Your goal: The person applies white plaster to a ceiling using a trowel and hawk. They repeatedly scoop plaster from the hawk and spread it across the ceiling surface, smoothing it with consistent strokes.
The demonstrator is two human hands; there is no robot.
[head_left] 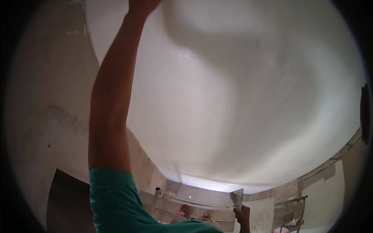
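My left arm, in a green sleeve, reaches up along the pale, smooth wall. Only the lower part of my left hand shows at the top edge, so its fingers and anything in them are cut off. Low down, right of my body, my right hand is closed around the handle of a putty knife. Its wide, whitish-smeared blade points upward. A wet-looking shiny patch lies on the wall beside my raised forearm.
My feet are on planks between metal scaffold rails. At lower right are a rail end, a yellow-labelled container and a pinkish bucket. A rougher grey-brown wall stands left, with a dark opening below.
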